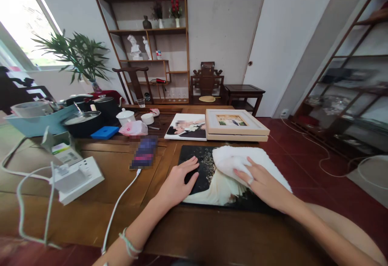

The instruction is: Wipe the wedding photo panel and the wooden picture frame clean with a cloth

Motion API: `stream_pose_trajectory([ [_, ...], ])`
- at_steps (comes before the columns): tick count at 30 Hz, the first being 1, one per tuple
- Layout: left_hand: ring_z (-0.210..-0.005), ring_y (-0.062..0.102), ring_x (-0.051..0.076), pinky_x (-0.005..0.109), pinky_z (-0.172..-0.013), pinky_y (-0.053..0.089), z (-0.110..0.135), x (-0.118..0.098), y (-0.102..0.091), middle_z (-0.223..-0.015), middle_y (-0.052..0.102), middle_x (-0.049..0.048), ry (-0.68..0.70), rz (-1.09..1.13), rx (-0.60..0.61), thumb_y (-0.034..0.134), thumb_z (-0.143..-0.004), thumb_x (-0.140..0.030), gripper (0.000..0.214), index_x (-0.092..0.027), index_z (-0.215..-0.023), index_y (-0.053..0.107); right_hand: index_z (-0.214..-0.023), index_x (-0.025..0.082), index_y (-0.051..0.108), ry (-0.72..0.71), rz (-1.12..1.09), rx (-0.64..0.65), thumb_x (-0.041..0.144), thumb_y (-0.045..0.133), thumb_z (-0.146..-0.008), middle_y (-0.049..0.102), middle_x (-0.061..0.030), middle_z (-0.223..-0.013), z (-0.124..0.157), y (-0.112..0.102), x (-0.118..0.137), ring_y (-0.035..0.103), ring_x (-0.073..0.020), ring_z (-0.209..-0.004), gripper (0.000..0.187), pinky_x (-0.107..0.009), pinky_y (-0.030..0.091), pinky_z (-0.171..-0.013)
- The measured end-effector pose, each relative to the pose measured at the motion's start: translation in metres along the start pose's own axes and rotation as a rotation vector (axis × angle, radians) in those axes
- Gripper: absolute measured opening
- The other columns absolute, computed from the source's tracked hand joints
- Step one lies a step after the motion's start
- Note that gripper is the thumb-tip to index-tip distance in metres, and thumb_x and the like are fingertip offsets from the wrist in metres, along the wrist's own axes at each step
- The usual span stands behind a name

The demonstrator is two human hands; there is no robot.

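Note:
A dark photo panel (198,165) with a pale dress printed on it lies flat on the wooden table in front of me. My left hand (182,179) rests on the panel's left part, with thumb and fingers spread. A fluffy white towel (266,163) covers the panel's upper right, with a bunched part over its middle. My right hand (256,179) grips this bunched white cloth and presses it against the panel. Part of the print is hidden under the towel and my right hand.
Behind the panel lie a white-edged photo print (186,127) and stacked pale picture frames (238,124). A phone (144,153) on a white cable lies left, near a white power strip (80,179). Pots (81,123), a blue basin (39,124) and a lidded teacup (125,116) stand farther back.

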State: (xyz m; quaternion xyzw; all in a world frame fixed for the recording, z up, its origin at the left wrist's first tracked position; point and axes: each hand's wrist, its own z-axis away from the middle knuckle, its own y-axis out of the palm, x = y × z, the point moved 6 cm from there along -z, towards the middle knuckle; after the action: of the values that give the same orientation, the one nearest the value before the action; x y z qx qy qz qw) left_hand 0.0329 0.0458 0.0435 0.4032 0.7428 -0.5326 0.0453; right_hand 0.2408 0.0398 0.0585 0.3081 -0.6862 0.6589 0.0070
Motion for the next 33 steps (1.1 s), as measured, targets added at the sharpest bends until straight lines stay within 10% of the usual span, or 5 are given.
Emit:
stream_pose_trajectory([
  [11,-0.111,0.057,0.023,0.040,-0.097,0.046,0.000,0.003,-0.001,-0.117,0.063,0.0088,-0.019,-0.040,0.021,0.050,-0.084,-0.023,0.030,-0.016,-0.109,0.064,-0.082,0.016,0.063,-0.185,-0.150,0.117,0.051,0.036,-0.088,0.068,-0.0098,-0.091,-0.121,0.023,0.070,0.061,-0.0252,-0.083,0.045,-0.032,0.043,-0.072],
  [25,-0.117,0.052,0.023,0.042,-0.101,0.041,0.002,0.002,-0.002,-0.123,0.058,0.0103,-0.009,0.005,-0.018,0.051,-0.084,-0.024,0.028,-0.016,-0.108,0.064,-0.119,0.014,0.055,0.012,-0.003,0.042,0.049,0.028,-0.092,0.046,-0.0135,-0.134,-0.044,-0.006,-0.037,0.024,-0.0349,-0.131,0.051,-0.053,0.022,-0.104],
  [33,-0.122,0.048,0.023,0.043,-0.102,0.039,0.000,0.006,-0.003,-0.129,0.053,0.0112,-0.044,-0.045,-0.043,0.051,-0.084,-0.028,0.035,-0.014,-0.116,0.058,-0.103,0.011,0.064,-0.146,0.239,0.026,0.039,0.033,-0.092,0.030,-0.0147,-0.143,0.006,-0.003,-0.019,0.019,-0.0300,-0.133,0.044,-0.055,0.015,-0.108],
])
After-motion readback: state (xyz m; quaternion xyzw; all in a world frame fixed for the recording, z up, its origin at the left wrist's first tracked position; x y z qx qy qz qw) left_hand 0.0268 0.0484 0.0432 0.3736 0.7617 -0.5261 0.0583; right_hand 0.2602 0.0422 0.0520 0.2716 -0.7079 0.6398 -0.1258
